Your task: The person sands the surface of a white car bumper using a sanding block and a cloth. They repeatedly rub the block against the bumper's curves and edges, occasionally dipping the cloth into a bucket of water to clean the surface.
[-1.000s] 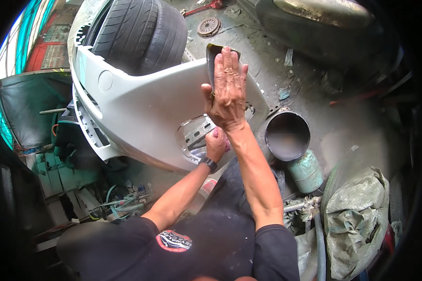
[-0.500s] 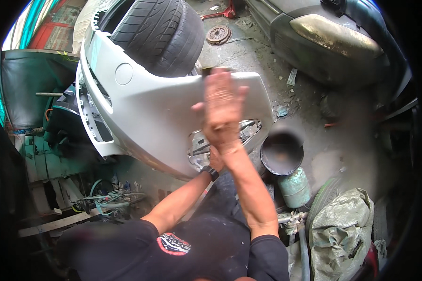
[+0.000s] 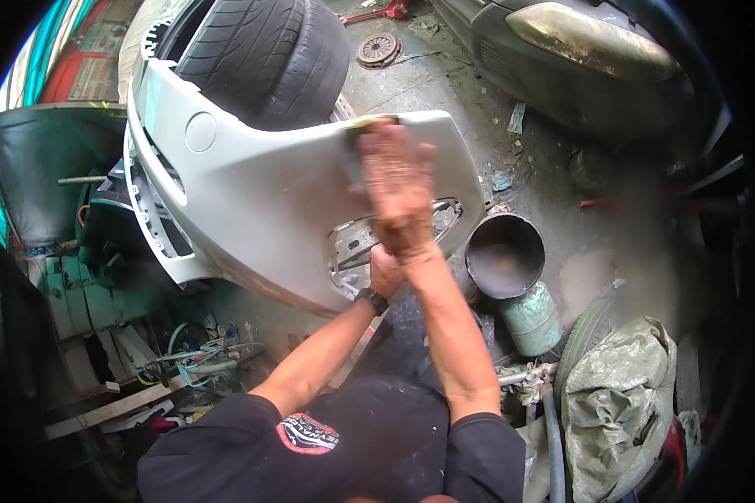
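Note:
A white car bumper (image 3: 252,201) lies tilted in front of me, its surface dulled by greyish patches. My right hand (image 3: 394,189) is pressed flat on it near the upper edge, fingers stretched forward and smeared by motion. Under those fingers sits a yellowish, dark-edged sanding pad (image 3: 362,132), mostly covered. Below the right hand, my left hand (image 3: 384,272), with a black watch at the wrist, grips the bumper beside its lamp opening (image 3: 354,243). The right hand and wrist partly hide the left fingers.
Behind the bumper stands a worn tyre (image 3: 268,63). To the right are a dark bucket (image 3: 505,256), a greenish metal cylinder (image 3: 533,320) and a crumpled sack (image 3: 621,394). A car front (image 3: 579,67) is at the far right; tangled hoses (image 3: 205,360) lie at left.
The view has shifted, so the bumper and tyre appear slightly further left and up. My right hand remains on the bumper with the pad; my left hand keeps its place by the opening.

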Available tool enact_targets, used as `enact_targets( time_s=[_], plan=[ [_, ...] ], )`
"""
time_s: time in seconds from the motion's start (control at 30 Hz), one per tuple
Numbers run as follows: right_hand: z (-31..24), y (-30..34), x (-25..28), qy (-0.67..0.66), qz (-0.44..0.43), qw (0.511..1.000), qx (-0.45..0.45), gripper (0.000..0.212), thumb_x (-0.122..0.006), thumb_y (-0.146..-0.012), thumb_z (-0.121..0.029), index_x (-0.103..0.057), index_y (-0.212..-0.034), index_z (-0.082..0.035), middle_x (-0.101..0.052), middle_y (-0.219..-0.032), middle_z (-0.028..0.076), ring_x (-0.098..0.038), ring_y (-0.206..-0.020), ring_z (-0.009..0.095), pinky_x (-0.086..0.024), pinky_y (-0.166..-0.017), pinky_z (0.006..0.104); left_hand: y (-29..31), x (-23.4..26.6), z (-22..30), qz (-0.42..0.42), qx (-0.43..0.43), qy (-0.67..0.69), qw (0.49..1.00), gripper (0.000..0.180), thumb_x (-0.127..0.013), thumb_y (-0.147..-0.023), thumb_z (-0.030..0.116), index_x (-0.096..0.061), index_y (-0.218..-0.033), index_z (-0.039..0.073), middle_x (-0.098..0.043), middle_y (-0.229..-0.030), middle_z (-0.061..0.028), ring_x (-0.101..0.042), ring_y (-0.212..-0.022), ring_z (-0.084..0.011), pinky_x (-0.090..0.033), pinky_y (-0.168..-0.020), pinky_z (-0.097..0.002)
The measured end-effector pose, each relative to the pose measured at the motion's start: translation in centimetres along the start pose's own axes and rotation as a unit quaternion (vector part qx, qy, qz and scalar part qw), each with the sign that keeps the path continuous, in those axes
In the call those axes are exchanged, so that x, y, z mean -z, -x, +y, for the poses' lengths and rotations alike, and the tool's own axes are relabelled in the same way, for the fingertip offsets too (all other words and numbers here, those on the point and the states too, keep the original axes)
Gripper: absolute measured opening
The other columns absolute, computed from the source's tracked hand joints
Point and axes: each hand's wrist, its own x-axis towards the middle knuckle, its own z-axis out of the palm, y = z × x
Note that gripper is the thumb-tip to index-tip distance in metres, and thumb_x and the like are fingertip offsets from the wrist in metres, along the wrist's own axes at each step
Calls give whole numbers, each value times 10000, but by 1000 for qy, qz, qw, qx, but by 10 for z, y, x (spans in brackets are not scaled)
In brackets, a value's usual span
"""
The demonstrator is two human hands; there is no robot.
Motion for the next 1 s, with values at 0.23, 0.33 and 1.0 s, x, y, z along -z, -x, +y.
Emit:
enact_targets(
  time_s=[0.23, 0.33, 1.0],
  plan=[
    [25, 95, -16, -74, 83, 981, -162, 669, -346, -1080, -415, -266, -1570, 34, -236, -1639, 257, -189, -1534, 419, -83, -1228, 575, -8, -2, 2, 20, -45, 7, 999, 380, -584, -1042, 287, -633, -822, -18, -558, -658, 29, -443, -675, -56, -439, -581, -327],
    [15, 72, -10, -92, 111, 975, -171, 714, -366, -1068, -445, -273, -1552, 72, -249, -1635, 254, -206, -1531, 413, -89, -1228, 579, -4, 3, 12, 10, -121, -87, 989, 313, -578, -1031, 223, -626, -837, -16, -565, -659, 22, -448, -687, -48, -444, -571, -321],
    [42, 88, 5, -89, 131, 943, -292, 576, -322, -1099, -325, -329, -1544, 41, -310, -1619, 223, -254, -1525, 355, -159, -1232, 541, -16, 1, -14, 53, 6, -28, 998, 534, -563, -1055, 377, -571, -678, -1, -518, -572, 16, -419, -571, -70, -378, -498, -336]
  ],
)
